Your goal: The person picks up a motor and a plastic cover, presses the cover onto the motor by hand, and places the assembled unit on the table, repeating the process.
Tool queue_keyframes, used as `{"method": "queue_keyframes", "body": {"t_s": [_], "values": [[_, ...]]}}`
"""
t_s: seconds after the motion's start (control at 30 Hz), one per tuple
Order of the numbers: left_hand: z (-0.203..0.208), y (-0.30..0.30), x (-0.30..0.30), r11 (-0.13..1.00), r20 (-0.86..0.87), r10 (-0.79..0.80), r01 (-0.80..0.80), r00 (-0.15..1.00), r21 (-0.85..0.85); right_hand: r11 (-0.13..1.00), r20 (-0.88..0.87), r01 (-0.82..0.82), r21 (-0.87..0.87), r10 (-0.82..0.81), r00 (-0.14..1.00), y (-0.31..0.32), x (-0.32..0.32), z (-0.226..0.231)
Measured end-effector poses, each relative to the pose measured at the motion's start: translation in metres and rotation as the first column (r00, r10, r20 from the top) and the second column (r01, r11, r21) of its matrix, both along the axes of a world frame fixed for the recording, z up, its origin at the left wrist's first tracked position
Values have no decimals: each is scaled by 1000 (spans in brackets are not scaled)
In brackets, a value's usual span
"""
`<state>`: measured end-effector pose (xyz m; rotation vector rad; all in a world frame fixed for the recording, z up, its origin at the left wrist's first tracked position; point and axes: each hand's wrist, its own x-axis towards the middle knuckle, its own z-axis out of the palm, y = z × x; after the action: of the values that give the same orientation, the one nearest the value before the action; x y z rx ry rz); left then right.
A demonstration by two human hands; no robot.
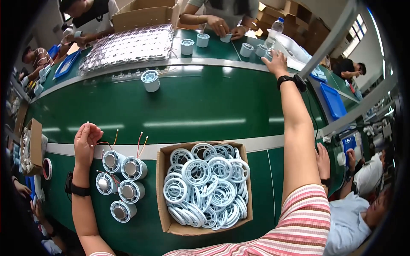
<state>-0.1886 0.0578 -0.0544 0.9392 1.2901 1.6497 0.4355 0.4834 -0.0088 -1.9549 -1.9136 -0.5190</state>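
My right hand (pixel 276 64) reaches across to the far ledge, its thumb and fingers round a pale-blue cylindrical housing (pixel 268 54), partly hidden by the hand. At the left, my left hand (pixel 87 138) is raised above the near worktop with loosely bent fingers and nothing visible in it. Close to it stand several pale-blue round housings (pixel 133 168) with silver metal discs on top and thin wires ending in small connectors. One wire passes right beside the left palm. In front of me, a cardboard box (pixel 161 192) holds many pale-blue plastic rings (pixel 197 172).
A single housing (pixel 150 81) with wires stands on the green belt (pixel 205 102). Beyond it are a clear blister tray stack (pixel 128 47), a bottle (pixel 277 25) and a co-worker's hands (pixel 220 26) at another housing. A metal post (pixel 329 42) rises at the right.
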Motion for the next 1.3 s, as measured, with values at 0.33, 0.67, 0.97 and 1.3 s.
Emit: {"method": "queue_keyframes", "body": {"t_s": [0.33, 0.67, 0.97, 1.3], "values": [[3, -3, 8, 997, 30, 73, -72, 997, -27, 920, -319, -57, -387, -76, 945, 101, -17, 9], [1, -2, 8, 998, -18, 53, -54, 998, -34, 939, -37, 23, -344, -38, 999, 57, -98, 11], [2, 1, 9, 999, -18, 43, -43, 999, -11, 980, -88, -108, -168, 94, 992, -17, -78, -2], [0, 8, 6, 998, 10, -50, 49, 999, 32, 930, -196, -362, 66, 368, 909, -174, -49, 31]]}}
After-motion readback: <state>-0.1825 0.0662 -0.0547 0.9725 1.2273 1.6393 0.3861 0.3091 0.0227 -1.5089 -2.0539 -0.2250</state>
